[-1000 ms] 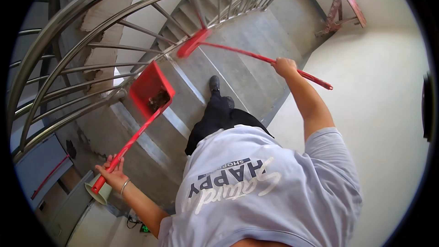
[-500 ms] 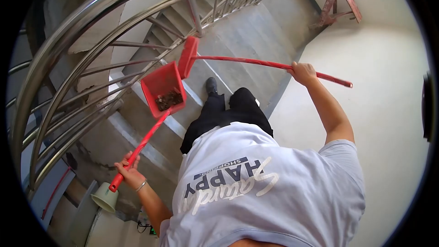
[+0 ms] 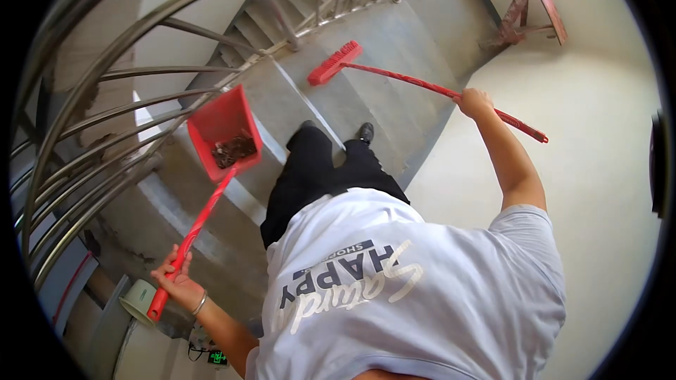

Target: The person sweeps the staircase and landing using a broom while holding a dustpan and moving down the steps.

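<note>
Head view: grey stairs (image 3: 271,104), metal railing (image 3: 266,0), pale wall (image 3: 591,105); left hand (image 3: 182,283) clasps dustpan (image 3: 220,118); right hand (image 3: 475,103) grips broom (image 3: 335,64)

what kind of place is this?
Looks like an indoor stairwell, possibly a shared one: concrete steps, a metal railing along their side, and a lit green sign, perhaps an exit sign, low in the view.

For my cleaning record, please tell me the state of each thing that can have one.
Dustpan: some dark debris inside
Broom: head apart from dustpan
Left hand: holding dustpan
Right hand: gripping broom
Green sign: lit
Bucket: contents not visible
</note>
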`<control>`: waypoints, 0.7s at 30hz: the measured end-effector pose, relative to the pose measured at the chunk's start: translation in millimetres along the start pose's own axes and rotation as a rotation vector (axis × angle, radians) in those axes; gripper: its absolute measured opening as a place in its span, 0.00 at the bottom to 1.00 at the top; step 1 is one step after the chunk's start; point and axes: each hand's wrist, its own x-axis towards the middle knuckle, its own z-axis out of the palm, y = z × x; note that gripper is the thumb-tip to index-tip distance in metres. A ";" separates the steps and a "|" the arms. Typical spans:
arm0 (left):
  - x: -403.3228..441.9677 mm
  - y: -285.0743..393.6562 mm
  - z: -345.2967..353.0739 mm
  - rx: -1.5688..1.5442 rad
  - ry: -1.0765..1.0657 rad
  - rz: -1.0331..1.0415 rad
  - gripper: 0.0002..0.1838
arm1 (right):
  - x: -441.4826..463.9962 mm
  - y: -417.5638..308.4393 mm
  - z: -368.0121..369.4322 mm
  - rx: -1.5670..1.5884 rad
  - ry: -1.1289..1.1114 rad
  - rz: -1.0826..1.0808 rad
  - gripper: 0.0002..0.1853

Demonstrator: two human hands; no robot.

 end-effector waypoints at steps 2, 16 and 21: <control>-11.2 -5.6 14.8 -0.014 0.007 0.030 0.21 | 8.9 17.8 21.0 0.030 -0.055 0.065 0.23; -75.5 102.4 250.3 0.001 -0.006 -0.204 0.22 | -128.7 242.1 83.5 1.620 -0.676 0.735 0.24; -102.8 102.5 366.0 0.026 -0.051 -0.232 0.22 | -116.8 314.8 60.4 1.704 -0.652 0.825 0.24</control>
